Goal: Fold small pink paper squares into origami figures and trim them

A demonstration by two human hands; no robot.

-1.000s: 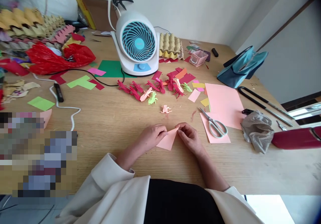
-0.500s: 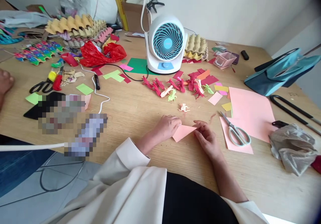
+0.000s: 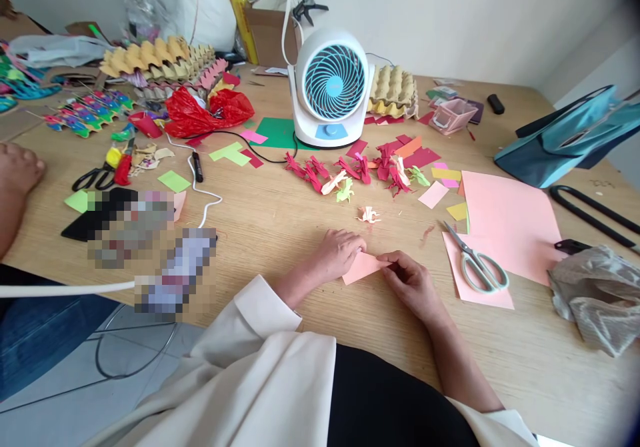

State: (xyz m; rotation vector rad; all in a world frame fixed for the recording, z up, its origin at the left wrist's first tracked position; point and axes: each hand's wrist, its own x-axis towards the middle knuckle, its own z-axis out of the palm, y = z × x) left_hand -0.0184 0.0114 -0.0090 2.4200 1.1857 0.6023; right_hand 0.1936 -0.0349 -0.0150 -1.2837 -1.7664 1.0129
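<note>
Folding step is looking to be in hand: a person is working a pink paper piece (image 3: 361, 268) in front of the fan (image 3: 333, 87), slightly right of its centre, over the surface (image 3: 280, 233).

Left hand (image 3: 336, 253) is clamping the paper's left end, fingers together; right hand (image 3: 411, 283) is pinching the right tip, thumb and forefinger meeting on it. Fingers are partly hiding the fold, so can't tell how far it's going.

Next move is probably calling for holding both ends steady, lining up edges, pressing the crease; a slipping edge could be skewing it.

Pale pink origami figure (image 3: 369, 215) is sitting between fan and paper; red origami figures (image 3: 311, 172) are lying just in front of the fan and off to its right. Scissors (image 3: 469, 255) are resting on a pink sheet (image 3: 500, 300), in front of the fan, well to its right.

Versus half a second ago: the paper is showing as a shallower strip, right fingers are curling closer to the left hand. Left hold is staying about the same. View is swinging slightly, so more of a co-worker's hand (image 3: 20, 170) is showing, far left of the fan.
</note>
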